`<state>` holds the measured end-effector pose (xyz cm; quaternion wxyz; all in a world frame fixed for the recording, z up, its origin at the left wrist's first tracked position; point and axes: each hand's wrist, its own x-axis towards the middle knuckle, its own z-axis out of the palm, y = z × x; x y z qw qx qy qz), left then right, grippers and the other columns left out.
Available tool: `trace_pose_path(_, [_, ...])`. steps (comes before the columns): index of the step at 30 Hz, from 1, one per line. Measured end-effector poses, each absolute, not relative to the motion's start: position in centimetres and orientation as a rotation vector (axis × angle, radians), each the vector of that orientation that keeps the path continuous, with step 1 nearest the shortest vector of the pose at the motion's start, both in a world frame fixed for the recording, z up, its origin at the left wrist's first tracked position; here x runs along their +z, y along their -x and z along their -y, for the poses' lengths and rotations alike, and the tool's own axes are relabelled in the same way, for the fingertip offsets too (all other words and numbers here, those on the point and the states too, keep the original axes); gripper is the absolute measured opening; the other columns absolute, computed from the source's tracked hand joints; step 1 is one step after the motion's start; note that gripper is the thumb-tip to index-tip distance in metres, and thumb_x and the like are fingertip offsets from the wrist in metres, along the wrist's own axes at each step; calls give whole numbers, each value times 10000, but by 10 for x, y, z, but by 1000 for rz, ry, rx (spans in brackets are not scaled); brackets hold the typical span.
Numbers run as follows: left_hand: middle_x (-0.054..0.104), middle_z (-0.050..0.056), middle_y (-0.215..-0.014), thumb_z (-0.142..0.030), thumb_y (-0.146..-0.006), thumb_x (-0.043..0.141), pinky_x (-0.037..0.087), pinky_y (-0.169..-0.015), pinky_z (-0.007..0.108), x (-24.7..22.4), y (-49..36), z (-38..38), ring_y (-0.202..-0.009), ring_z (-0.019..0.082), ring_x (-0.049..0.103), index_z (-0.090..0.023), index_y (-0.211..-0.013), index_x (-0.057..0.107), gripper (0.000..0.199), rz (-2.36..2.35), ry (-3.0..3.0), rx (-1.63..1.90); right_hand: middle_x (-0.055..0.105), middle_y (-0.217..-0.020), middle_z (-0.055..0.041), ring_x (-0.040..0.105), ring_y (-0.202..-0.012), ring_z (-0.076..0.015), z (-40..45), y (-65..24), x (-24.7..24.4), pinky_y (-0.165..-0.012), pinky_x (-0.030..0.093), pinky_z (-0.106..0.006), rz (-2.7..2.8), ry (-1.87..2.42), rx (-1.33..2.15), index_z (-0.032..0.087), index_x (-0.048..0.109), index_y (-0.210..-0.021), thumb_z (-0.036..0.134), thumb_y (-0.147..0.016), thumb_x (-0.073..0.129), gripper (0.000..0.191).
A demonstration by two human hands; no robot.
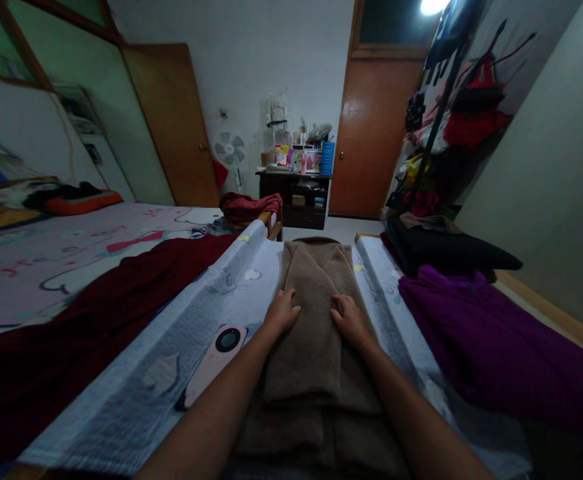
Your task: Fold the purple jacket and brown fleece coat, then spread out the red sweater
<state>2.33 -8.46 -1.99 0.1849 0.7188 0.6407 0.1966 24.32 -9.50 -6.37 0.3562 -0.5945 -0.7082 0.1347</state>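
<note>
A brown plush coat (316,333) lies folded lengthwise in front of me, its collar end pointing away and its lower part bunched close to my body. My left hand (282,312) is closed on the coat's left side, about halfway along. On the opposite side, my right hand (352,321) has its fingers curled onto the cloth, thumb toward the middle. Folds partly hide the fingertips of both hands. Beside my left forearm, a pink phone (210,370) with a round dark camera ring rests face down on the pale blue patterned sheet (136,393).
A dark red garment (121,300) stretches along the left, by a pink printed bed (96,233). To the right lie a purple garment (501,347) and a stack of dark folded clothes (446,243). Farther off stand a fan (229,148) and a black cabinet (291,210).
</note>
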Motion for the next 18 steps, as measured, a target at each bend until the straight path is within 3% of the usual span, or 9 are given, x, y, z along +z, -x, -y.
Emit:
trace_pose_path(3, [489,191,-1388,-269,-841,615,457,-985,401,-20,-29,95,-1210,308,550,-151,-1306,551,484,-1949,-2103,450,574,-1271,-148,547,-1193,-236,98,-241,-65,-1048,417,-364,1842,1535,310,129,611,-1223,205,-818,541,418])
trace_pose_path(6, [352,151,-1530,-233,-864,561,390,-1054,489,-15,-39,95,-1335,345,423,-187,-1274,574,413,-2028,-2332,400,563,-1300,-155,535,-1217,-245,100,-240,-66,-1056,412,-367,1849,1557,291,124,613,-1226,214,-825,538,418])
trace_pose_path(9, [329,108,-1560,-217,-943,417,248,-1164,470,-11,-51,83,-1438,279,281,-162,-1369,490,436,-1807,-2509,430,577,-1296,-156,544,-1210,-244,101,-239,-65,-1071,396,-368,1830,1541,317,117,613,-1220,210,-805,544,430])
trace_pose_path(12, [293,126,-1574,-314,-989,340,221,-1184,432,-18,-62,69,-1466,254,222,-109,-1451,380,507,-1655,-2434,422,620,-1244,-146,579,-1158,-249,98,-242,-63,-1041,419,-385,1692,1519,446,124,604,-1210,234,-762,580,462])
trace_pose_path(16, [239,147,-1588,-359,-995,295,206,-1193,400,-40,-67,59,-1476,231,185,-74,-1483,306,566,-1604,-2212,521,710,-956,-86,674,-850,-218,86,-248,-59,-783,538,-361,1315,1471,912,155,607,-1136,269,-751,543,407])
trace_pose_path(18, [235,138,-1591,-342,-993,276,187,-1201,374,-49,-65,57,-1478,203,179,-84,-1483,307,555,-1559,-2139,640,707,-816,-42,662,-685,-187,78,-250,-57,-647,536,-317,1249,1414,1076,171,606,-1105,266,-740,529,385])
